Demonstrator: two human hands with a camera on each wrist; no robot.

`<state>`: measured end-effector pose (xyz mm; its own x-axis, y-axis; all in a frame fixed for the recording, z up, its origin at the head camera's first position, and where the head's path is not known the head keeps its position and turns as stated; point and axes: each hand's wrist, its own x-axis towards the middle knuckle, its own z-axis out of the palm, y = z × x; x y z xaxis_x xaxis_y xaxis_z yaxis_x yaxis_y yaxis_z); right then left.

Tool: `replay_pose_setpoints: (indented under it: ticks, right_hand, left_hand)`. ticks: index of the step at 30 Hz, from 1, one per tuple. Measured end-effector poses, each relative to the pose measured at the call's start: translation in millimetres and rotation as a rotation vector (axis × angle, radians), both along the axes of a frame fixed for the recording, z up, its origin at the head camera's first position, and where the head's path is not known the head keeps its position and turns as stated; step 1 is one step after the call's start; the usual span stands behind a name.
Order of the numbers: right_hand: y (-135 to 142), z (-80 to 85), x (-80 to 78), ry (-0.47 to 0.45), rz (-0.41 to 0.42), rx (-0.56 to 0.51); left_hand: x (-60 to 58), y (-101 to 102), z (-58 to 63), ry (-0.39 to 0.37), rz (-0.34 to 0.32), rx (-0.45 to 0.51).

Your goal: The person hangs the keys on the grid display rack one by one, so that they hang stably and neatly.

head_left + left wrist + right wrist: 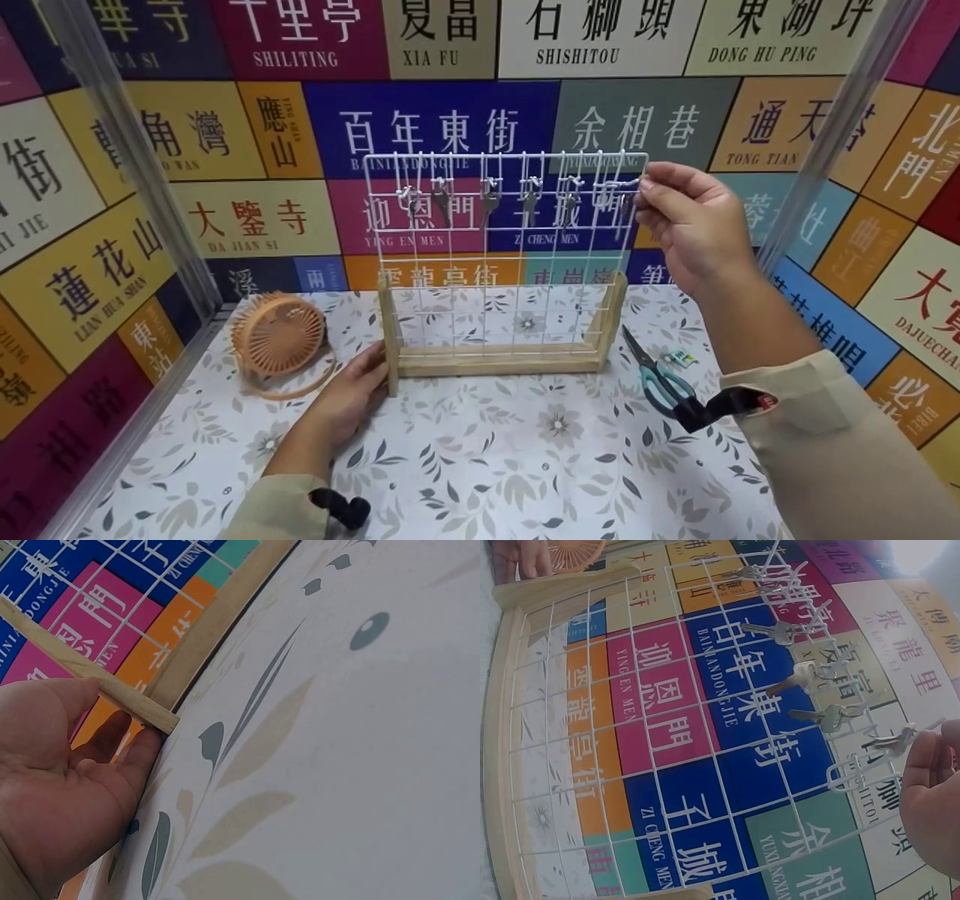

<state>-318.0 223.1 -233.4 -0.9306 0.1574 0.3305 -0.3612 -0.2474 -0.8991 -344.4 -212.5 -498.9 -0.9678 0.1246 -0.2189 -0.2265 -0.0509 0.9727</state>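
A white wire grid rack point(484, 259) stands upright in a wooden stand point(502, 366). Keys point(490, 199) tied with white cord hang from hooks in a row along its top. At the upper right corner, my right hand point(694, 221) pinches the rightmost key point(895, 741) near its head and white cord; the fingers partly cover it. Down at the left, my left hand point(356, 401) holds the foot of the stand's wooden side post point(139, 703), thumb on the near side and fingers behind. An unoccupied white hook point(847, 774) shows close to the right hand.
An orange fan point(283, 336) stands left of the rack. To the right lie scissors point(658, 379) with teal handles and a small green-and-white packet point(679, 358). The table has a leaf-patterned cover point(480, 457). Behind it rises a wall point(431, 124) of coloured sign panels.
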Motion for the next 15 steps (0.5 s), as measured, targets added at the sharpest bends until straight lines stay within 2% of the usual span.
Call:
replay_pose_setpoints:
  ticks: [5, 15]
  right_hand:
    - [-0.3, -8.2, -0.9, 0.008, 0.002, 0.003]
    - [-0.4, -20.3, -4.4, -0.001, -0.012, 0.024]
  left_hand:
    - [-0.9, 0.7, -4.1, 0.042, -0.012, 0.036]
    - [0.1, 0.8, 2.1, -0.004, 0.009, -0.004]
